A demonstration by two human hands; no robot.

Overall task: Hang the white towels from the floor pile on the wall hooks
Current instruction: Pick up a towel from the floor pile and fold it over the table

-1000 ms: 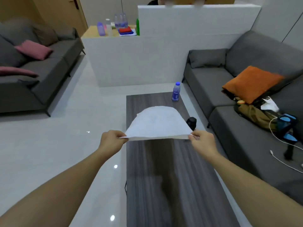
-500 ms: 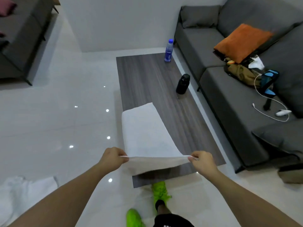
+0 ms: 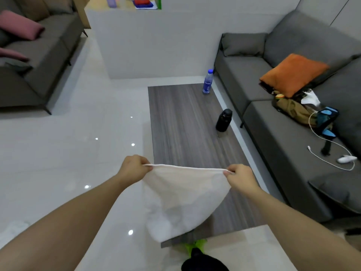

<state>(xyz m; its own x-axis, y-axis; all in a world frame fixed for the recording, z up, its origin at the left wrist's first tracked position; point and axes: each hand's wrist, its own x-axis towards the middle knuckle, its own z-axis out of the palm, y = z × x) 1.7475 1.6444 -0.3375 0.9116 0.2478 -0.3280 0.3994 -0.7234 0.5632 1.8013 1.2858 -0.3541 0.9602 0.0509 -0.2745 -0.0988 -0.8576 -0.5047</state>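
Observation:
A white towel [image 3: 183,196] hangs stretched between both hands above the near end of the dark wooden coffee table [image 3: 181,124]. My left hand [image 3: 132,169] pinches its left top corner and my right hand [image 3: 239,176] pinches its right top corner. The cloth droops toward me, and its lower end reaches the table's near edge. A bit of white cloth from the floor pile [image 3: 11,230] shows at the lower left edge. No wall hooks are in view.
A black flask [image 3: 223,120] and a blue-capped water bottle [image 3: 207,82] stand along the table's right side. A grey sofa [image 3: 289,145] with an orange cushion, bags and a white cable runs on the right. Another grey sofa [image 3: 39,61] sits far left, a white partition [image 3: 156,42] behind.
The towel, lying out over the table half a second ago, is now lifted and hangs down toward me from both hands. The camera has tilted up a little.

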